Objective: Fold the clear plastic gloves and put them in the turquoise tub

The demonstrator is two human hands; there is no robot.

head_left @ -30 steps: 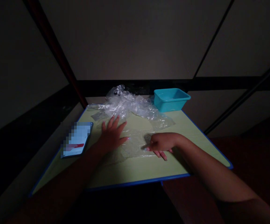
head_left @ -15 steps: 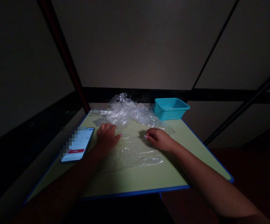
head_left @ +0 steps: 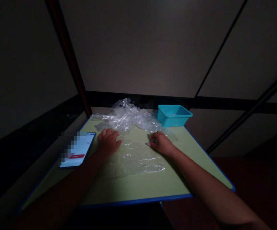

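A thin clear plastic bag [head_left: 140, 161] lies spread out and wrinkled on the table in front of me. My left hand [head_left: 108, 141] rests at its far left edge, thumb stretched away from the bent fingers. At the far right edge is my right hand [head_left: 161, 143], its thumb pointing left over the film and apart from the curled fingers. Neither hand visibly grips anything, though the fingertips' contact with the film is hard to make out. Just beyond both hands lies a crumpled heap of clear plastic bags [head_left: 128, 116].
A turquoise plastic basket [head_left: 174, 121] stands at the table's back right corner. On the left lies a phone [head_left: 80, 150] with its screen lit. The small green table [head_left: 138, 191] has a blue edge, and dark-trimmed panels [head_left: 138, 48] rise behind it.
My right hand has moved slightly left and its thumb has parted from the fingers, dropping towards the film. The left hand stays nearly in place. The view has shifted a little.
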